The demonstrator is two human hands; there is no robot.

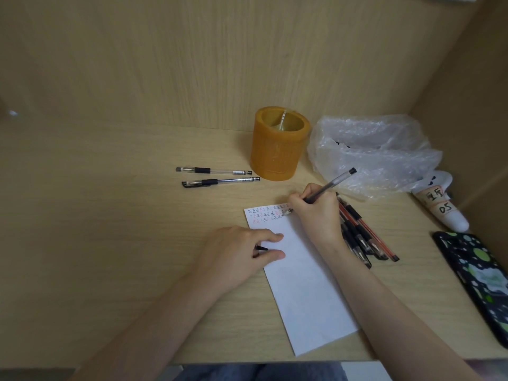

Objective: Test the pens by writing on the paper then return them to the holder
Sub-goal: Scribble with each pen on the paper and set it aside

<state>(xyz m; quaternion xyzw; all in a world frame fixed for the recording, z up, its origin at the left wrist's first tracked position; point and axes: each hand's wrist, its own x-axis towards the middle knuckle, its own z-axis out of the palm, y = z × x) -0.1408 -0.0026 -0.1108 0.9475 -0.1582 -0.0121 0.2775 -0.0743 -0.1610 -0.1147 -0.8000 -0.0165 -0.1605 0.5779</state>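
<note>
Now the fingers (pixel 298 200) of the right hand (pixel 316 213) are curled tight round a pen (pixel 330 185) with a clear body and a black end. Its tip touches the top right part of the paper (pixel 299 284), by the small black and red marks that fill three short rows there. The left hand (pixel 239 254) lies on the left edge of the paper, with its fingertips on the white sheet. It pinches a small black cap (pixel 261 248) between two fingers.

The paper is a long white strip. It lies flat on the tabletop (pixel 110 215), turned a little. Just beside the right edge of the paper, partly under the right wrist, lies a bunch of pens (pixel 362 237), some black and some red. Past the top of the paper stands the holder (pixel 279 149), a round orange cup. Something pale shows inside it, but I cannot tell what. Up and to the left of the paper, two pens (pixel 213 170) lie side by side. Up and to the right of the paper sits a crumpled plastic bag (pixel 376 152). Far to the right of the paper lie a white tube (pixel 442 207) and a dark phone (pixel 475 281) with green spots.
</note>
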